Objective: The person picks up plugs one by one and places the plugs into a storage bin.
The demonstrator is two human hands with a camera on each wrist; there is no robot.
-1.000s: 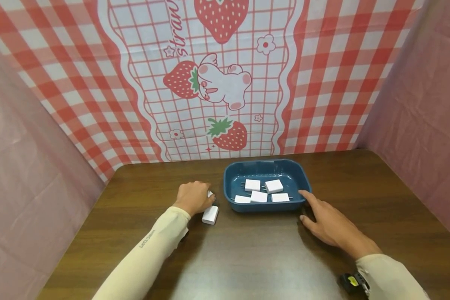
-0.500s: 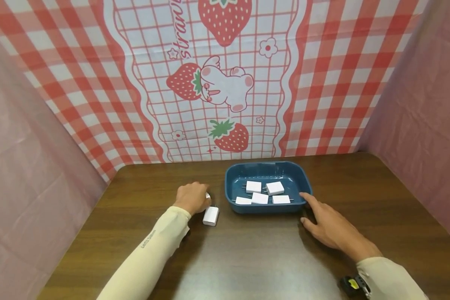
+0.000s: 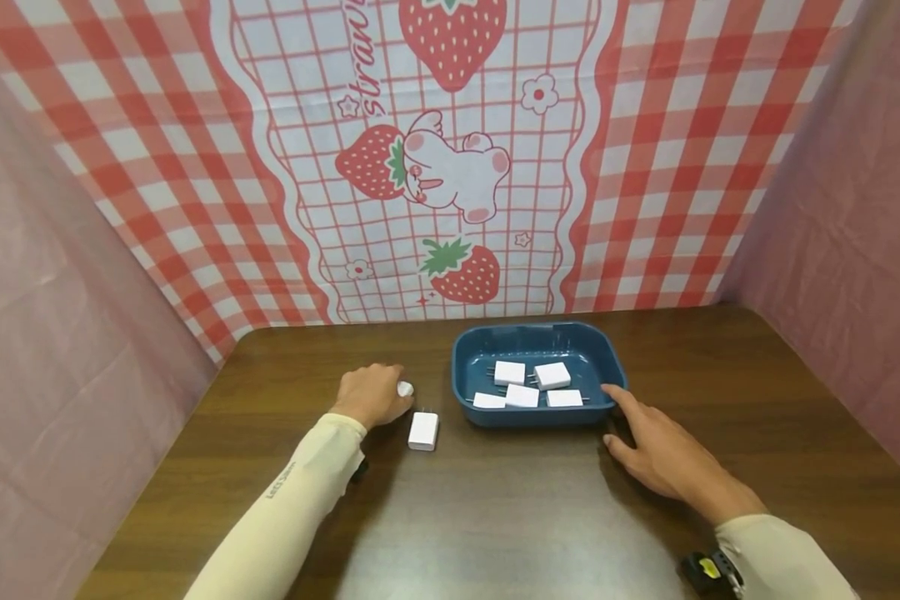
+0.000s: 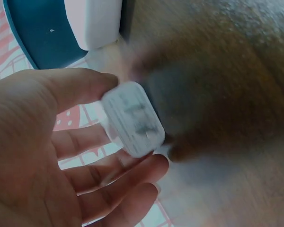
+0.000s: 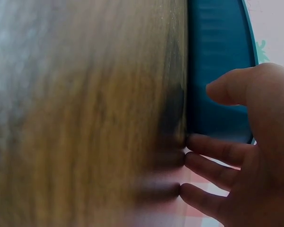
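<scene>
My left hand (image 3: 373,395) is left of the blue bin, low over the table. It pinches a white charger plug (image 4: 133,119) between thumb and fingers, and the prong face shows blurred in the left wrist view. Just right of that hand, a second white charger (image 3: 423,432) lies on the table with its prongs pointing away from me. Inside the blue bin (image 3: 537,417) lie several white chargers (image 3: 522,397). At the bin's right front corner is my right hand (image 3: 656,450), fingers extended, index fingertip right at the rim and thumb beside the wall.
The brown wooden table (image 3: 510,517) carries the bin near its back edge. Behind it hangs a red-and-white strawberry cloth (image 3: 450,167). Pink fabric (image 3: 855,217) closes off both sides. A dark device (image 3: 708,571) is strapped at the right wrist.
My left hand has moved slightly left with its charger, away from the second charger, whose prongs now show. My right hand stays at the bin's corner.
</scene>
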